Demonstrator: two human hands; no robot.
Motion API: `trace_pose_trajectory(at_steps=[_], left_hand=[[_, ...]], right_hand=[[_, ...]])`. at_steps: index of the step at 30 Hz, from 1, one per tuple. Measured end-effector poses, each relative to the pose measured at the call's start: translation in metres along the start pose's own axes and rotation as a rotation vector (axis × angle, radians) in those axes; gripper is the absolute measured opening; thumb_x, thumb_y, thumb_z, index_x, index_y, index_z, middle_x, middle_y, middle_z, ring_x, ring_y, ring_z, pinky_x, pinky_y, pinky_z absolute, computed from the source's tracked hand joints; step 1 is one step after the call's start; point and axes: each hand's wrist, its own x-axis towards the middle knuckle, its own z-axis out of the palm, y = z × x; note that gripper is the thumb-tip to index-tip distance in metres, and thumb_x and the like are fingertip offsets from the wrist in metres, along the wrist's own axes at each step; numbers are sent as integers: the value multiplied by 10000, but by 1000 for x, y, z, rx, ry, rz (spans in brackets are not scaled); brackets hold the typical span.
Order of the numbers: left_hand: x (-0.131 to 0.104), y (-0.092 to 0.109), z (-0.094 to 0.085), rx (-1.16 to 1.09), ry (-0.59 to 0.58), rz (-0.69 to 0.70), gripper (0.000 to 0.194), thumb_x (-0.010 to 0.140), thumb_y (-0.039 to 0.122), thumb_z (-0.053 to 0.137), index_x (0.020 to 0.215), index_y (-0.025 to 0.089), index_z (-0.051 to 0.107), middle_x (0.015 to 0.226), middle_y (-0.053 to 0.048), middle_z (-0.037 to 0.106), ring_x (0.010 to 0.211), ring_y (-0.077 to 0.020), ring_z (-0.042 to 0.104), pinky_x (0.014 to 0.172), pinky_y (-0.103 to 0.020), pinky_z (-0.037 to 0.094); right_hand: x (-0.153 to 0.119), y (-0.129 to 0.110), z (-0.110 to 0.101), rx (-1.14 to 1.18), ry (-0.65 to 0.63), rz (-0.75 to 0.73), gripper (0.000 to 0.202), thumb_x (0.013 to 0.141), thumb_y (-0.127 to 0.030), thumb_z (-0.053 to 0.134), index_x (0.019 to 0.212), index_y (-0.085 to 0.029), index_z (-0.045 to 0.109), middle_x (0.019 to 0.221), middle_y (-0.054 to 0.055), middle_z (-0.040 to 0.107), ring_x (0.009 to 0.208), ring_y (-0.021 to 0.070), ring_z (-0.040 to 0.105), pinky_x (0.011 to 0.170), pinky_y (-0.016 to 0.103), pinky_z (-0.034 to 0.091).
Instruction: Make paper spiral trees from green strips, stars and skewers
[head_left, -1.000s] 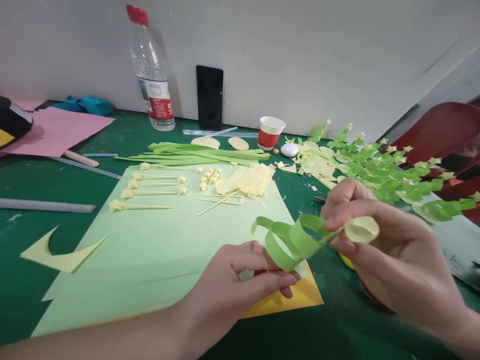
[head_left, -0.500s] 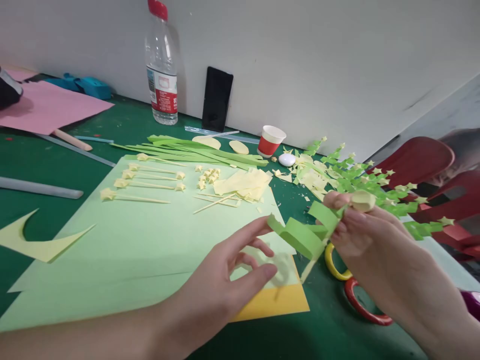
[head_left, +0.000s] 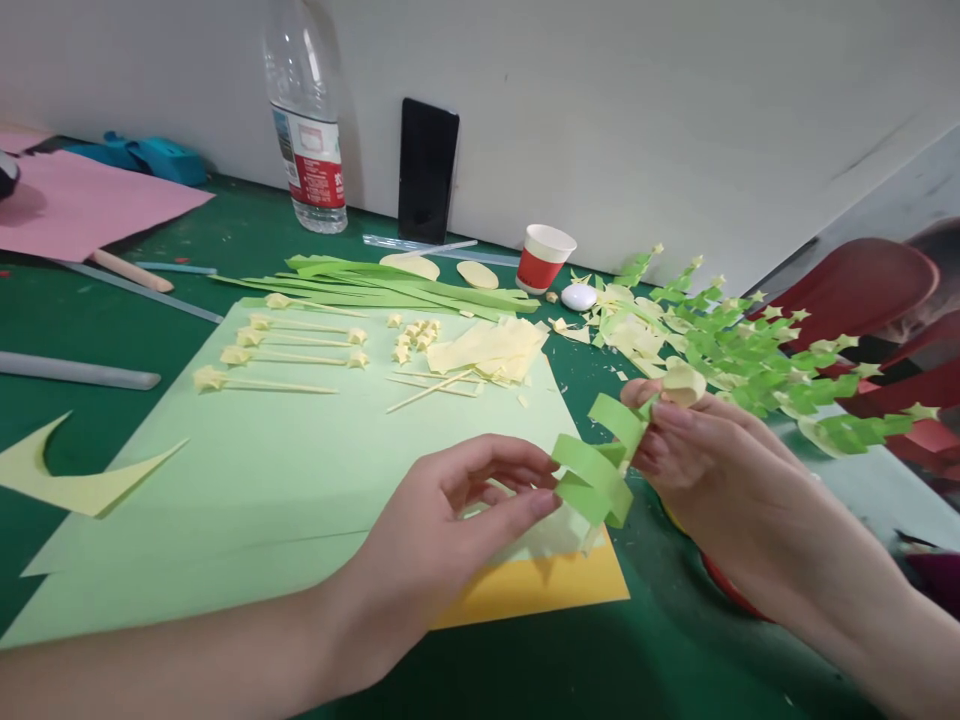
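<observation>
My right hand pinches a thin pale stick just below its pale yellow paper star. A green paper strip winds around the stick in loose loops. My left hand is curled at the left side of these loops, thumb and index finger at the strip's edge. Most of the stick is hidden by the strip and fingers. On the light green paper lie several star-topped sticks, small loose paper stars, bare sticks and yellow paper pieces.
Green strips lie behind the paper. A bottle, a phone and a paper cup stand along the wall. Finished green stems with stars are at the right. A yellow paper offcut lies at the left.
My left fingers have closed in on the green strip, whose loose end has come round into tighter loops. My right hand has shifted slightly left and up with the stick.
</observation>
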Motion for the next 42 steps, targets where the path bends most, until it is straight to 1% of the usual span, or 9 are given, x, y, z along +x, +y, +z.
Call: trace_pose_trajectory(at_steps=[5,8,11,16,23,27,34,38,42], left_hand=[[-3,4,0,-63,-56,-15,176,785,178,543,704,254,680,767,44,664,759,-118,594,653,-151,464],[-3,4,-1,-65,-70,-9,231,792,141,513,685,253,685,774,51,665,775,-106,590,672,-134,457],[-3,3,-1,-72,-78,-18,181,804,178,526,724,238,676,774,45,658,756,-98,583,665,-131,452],[-3,2,-2,-139,-73,-64,84,788,283,596,758,208,620,761,36,635,719,-89,572,667,-150,459],[-1,1,-2,-231,-100,-49,90,753,204,646,761,195,557,744,57,618,745,-72,592,689,-137,468],[1,1,-2,-242,-116,-46,103,757,154,636,772,191,541,776,54,624,782,-66,592,704,-128,469],[0,0,-2,-220,-127,-57,118,753,177,640,787,194,528,791,42,623,774,-84,599,690,-157,476],[1,0,-2,-145,-80,-48,86,774,206,607,802,204,525,828,25,613,808,-119,585,727,-212,458],[1,-2,-2,-65,17,-3,56,828,266,509,853,234,547,952,5,541,947,-172,509,807,-290,421]], right_hand=[[-3,2,-1,77,-44,9,85,771,-302,626,774,-373,673,907,-102,627,741,69,562,654,141,488],[-2,1,1,90,-47,0,77,767,-297,637,746,-362,673,831,-98,628,741,44,557,649,92,473],[0,0,5,62,-37,4,82,760,-311,644,685,-302,674,721,-64,594,644,29,524,610,68,455],[2,0,6,27,6,8,96,725,-321,668,648,-263,661,652,-34,512,595,52,473,576,100,448],[0,1,7,1,29,27,87,668,-283,715,654,-232,646,603,-33,421,548,56,396,542,101,424],[2,2,10,-22,53,16,112,656,-312,719,670,-230,645,604,-36,426,553,58,396,535,98,415],[2,5,8,-11,54,35,119,651,-307,725,689,-236,638,641,-41,478,596,56,443,574,97,427],[0,3,6,-6,55,40,109,658,-305,718,680,-230,641,629,-35,463,576,60,436,556,113,434],[-1,0,7,-35,90,-60,116,676,-308,699,632,-234,620,614,-30,479,567,77,452,535,148,433]])
